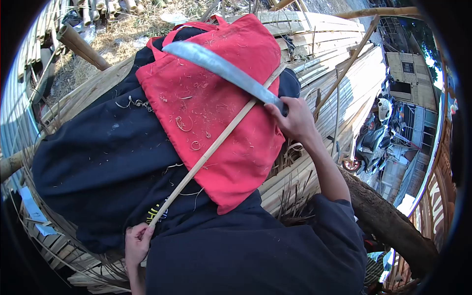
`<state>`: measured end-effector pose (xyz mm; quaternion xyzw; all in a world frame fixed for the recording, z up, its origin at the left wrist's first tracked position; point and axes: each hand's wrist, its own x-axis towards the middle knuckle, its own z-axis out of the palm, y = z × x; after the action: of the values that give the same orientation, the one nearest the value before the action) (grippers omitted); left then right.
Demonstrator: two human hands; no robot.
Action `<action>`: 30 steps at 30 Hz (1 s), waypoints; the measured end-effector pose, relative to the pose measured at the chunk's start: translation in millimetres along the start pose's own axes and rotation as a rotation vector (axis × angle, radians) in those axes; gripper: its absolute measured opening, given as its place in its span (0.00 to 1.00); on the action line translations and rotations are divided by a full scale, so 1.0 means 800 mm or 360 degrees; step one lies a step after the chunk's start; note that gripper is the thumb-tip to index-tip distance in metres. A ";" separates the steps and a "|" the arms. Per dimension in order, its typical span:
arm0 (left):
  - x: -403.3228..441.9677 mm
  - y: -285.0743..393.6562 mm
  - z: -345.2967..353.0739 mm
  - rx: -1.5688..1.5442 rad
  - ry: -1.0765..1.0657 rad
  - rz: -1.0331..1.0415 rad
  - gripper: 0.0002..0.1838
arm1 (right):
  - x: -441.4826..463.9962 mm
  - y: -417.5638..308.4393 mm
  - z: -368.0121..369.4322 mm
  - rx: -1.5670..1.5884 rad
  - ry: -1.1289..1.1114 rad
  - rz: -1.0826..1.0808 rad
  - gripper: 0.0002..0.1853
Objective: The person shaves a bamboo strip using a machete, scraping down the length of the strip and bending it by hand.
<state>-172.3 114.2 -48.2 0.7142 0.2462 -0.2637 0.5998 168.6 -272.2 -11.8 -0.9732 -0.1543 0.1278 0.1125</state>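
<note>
A long curved machete (216, 64) is gripped at its dark handle by my right hand (296, 118), its blade pointing up and left. My left hand (137, 242) pinches the lower end of a thin bamboo strip (211, 150). That strip runs diagonally up to the right, passing by the blade near my right hand; I cannot tell whether they touch. Beneath both lies a red cloth bag (196, 108) spread over my lap, with curled shavings scattered on it. Dark trousers (98, 157) cover my legs and carry a few shavings too.
Stacked split bamboo slats (329, 44) lie ahead and around me. A bamboo pole (81, 46) stands at the upper left. A thick log (388, 221) slants at the right. Farther right are parked motorbikes (371, 142) and a building (410, 81).
</note>
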 end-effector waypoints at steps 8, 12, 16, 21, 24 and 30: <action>0.016 0.087 0.022 0.0012 0.0059 0.0136 0.18 | -0.008 -0.005 -0.004 0.0670 0.0030 0.0384 0.39; 0.076 0.170 0.076 0.0086 0.0009 0.0144 0.20 | -0.005 -0.026 0.006 0.0374 -0.0007 0.0147 0.35; 0.147 0.204 0.111 -0.0042 -0.0117 0.0325 0.22 | -0.003 -0.026 -0.001 0.0349 -0.0033 0.0154 0.34; 0.135 0.209 0.097 0.0089 -0.0052 0.0307 0.14 | 0.001 -0.023 0.005 0.0290 -0.0003 0.0167 0.34; 0.087 0.185 0.092 0.0111 0.0160 0.0150 0.11 | 0.000 -0.010 0.026 0.0288 0.0049 0.0162 0.34; 0.079 0.180 0.103 0.0667 0.0470 0.0614 0.06 | -0.005 -0.007 0.019 0.0514 0.0141 0.0055 0.33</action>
<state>-35.7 12.3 2.3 0.8863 0.1310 -0.0835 0.4363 159.3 -265.5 -24.2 -0.9497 -0.1099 0.1098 0.2718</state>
